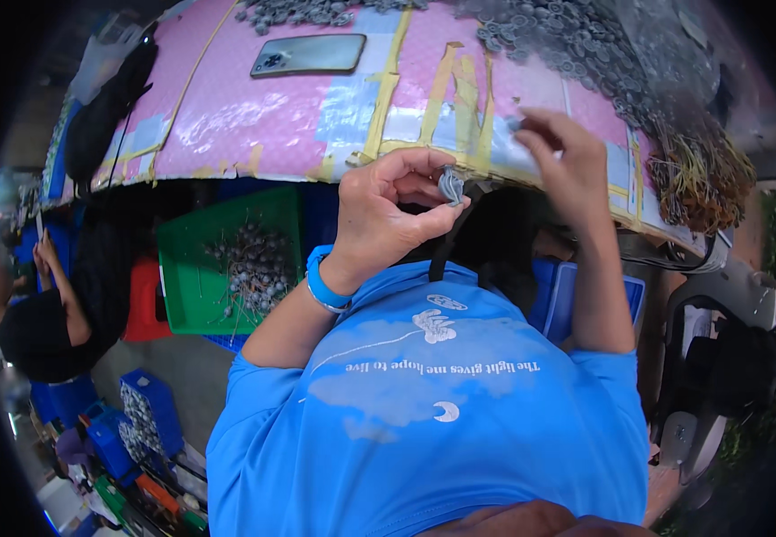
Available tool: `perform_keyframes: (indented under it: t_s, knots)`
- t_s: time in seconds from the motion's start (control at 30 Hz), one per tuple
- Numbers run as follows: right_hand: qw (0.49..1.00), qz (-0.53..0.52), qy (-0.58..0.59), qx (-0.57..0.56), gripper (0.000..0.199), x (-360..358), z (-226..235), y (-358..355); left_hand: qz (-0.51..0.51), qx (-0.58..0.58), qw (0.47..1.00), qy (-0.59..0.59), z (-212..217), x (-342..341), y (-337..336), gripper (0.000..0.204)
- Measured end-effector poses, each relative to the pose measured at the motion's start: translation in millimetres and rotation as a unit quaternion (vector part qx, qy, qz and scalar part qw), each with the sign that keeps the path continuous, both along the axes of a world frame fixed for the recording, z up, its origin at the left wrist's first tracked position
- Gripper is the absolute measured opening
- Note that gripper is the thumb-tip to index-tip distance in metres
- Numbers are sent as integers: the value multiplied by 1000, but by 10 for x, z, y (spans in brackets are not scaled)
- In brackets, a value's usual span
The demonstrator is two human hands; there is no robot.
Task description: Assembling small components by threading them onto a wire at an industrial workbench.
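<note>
My left hand (383, 208) pinches a small grey-blue artificial flower head (451, 185) with folded, layered petals between thumb and fingers, just off the table's near edge. To its right, my right hand (565, 159) is raised over the edge, slightly smeared by motion. A small grey petal piece (515, 123) shows at its fingertips, held in a pinch. Loose grey petal pieces (567, 40) lie heaped on the far right of the pink-covered table (227, 116). Another pile of grey pieces (294, 11) sits at the far middle.
A phone (308, 55) lies on the table. Brown and yellow stems (701, 179) are bunched at its right corner. Below the left edge, a green bin (186, 268) holds grey flower heads on stems (258, 259). Another person's arm (64, 286) shows at left; a scooter (719, 313) stands at right.
</note>
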State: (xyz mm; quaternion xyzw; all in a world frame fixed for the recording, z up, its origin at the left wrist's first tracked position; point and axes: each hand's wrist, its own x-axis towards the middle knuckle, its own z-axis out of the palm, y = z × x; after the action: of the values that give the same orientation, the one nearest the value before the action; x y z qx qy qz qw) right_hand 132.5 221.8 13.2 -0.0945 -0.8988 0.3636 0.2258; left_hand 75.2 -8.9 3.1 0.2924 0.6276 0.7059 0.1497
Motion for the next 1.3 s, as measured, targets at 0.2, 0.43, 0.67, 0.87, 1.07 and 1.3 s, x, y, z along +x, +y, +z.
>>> perform_keyframes:
  t_s: [0.2, 0.43, 0.67, 0.87, 1.07, 1.3]
  knots:
    - [963, 89, 66, -245, 24, 375, 119, -746, 5, -42, 997, 66, 119, 28, 4, 40]
    - [958, 90, 7, -274, 21, 422, 168, -735, 31, -97, 973, 206, 73, 26, 16, 39]
    - [965, 67, 29, -250, 20, 358, 57, -837, 75, -126, 915, 375, 96, 5, 24, 38]
    - [881, 144, 20, -449, 24, 271, 50, -549, 9, -46, 975, 217, 155, -96, 58, 46]
    - [795, 231, 30, -560, 31, 225, -119, -530, -58, -32, 993, 97, 141, -67, 83, 50]
    - [783, 258, 96, -558, 31, 181, -93, -588, -68, -16, 992, 105, 206, -5, 116, 52]
